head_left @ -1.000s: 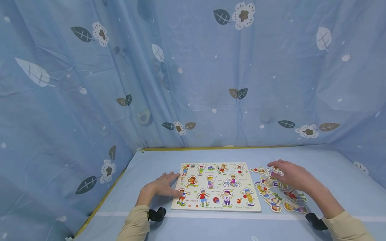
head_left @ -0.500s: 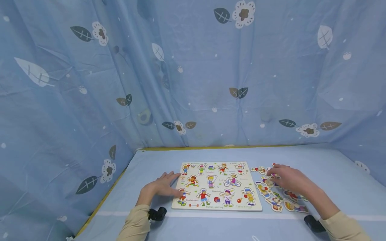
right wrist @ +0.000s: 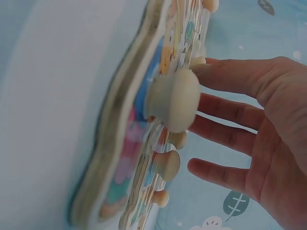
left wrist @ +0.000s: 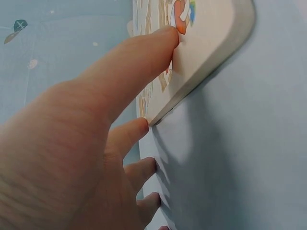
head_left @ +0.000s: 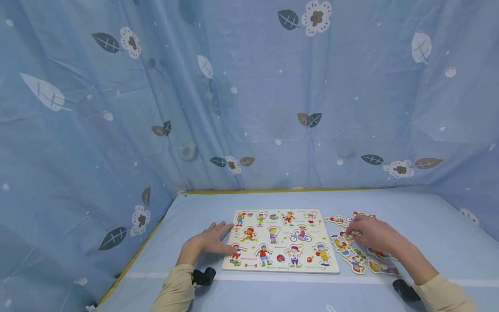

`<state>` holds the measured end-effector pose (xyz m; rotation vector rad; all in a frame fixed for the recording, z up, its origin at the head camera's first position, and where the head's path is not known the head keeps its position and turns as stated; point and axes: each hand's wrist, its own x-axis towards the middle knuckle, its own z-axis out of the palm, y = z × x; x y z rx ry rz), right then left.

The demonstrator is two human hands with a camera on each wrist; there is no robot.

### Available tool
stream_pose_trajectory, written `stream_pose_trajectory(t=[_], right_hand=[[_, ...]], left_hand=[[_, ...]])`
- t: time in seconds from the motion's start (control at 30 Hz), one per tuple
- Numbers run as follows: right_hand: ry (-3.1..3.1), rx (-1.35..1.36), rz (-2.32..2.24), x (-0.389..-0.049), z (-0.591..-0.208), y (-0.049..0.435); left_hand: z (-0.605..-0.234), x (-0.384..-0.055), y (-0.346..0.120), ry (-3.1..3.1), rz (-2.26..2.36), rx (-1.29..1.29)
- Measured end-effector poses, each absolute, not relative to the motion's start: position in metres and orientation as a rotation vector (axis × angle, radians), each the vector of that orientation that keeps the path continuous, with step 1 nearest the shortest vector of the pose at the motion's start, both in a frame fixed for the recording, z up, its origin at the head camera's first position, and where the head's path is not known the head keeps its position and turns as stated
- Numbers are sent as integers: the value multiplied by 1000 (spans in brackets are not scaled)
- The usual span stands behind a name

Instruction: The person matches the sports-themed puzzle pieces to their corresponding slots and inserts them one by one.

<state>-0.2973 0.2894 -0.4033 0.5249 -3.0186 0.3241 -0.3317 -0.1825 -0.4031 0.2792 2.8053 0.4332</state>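
A white wooden puzzle board (head_left: 280,249) with printed sports figures lies on the table. My left hand (head_left: 210,239) rests at its left edge, thumb on the board's face and the other fingers spread at the edge and on the cloth. Right of the board, my right hand (head_left: 372,234) reaches over a cluster of figure-shaped puzzle pieces (head_left: 356,262). In the right wrist view, its thumb and index finger meet at a small wooden knob (right wrist: 197,61) on one puzzle piece, and the other fingers extend loosely. The hand partly hides that piece.
Nearest the right wrist camera is a puzzle piece with a large round knob (right wrist: 184,100). More knobbed pieces (right wrist: 167,165) lie close behind it. A blue patterned curtain (head_left: 249,108) stands behind the table (head_left: 210,203).
My right hand has moved left and slightly down over the pieces, and its thumb and fingertips have drawn together at a piece. My left hand stays put at the board.
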Motion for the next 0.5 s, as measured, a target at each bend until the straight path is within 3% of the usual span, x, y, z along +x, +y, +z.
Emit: stream_pose_trajectory(t=[0.5], right_hand=[[-3011,558,314,-297,-402,288]], left_hand=[[-407,-331,-184,2832,440,295]])
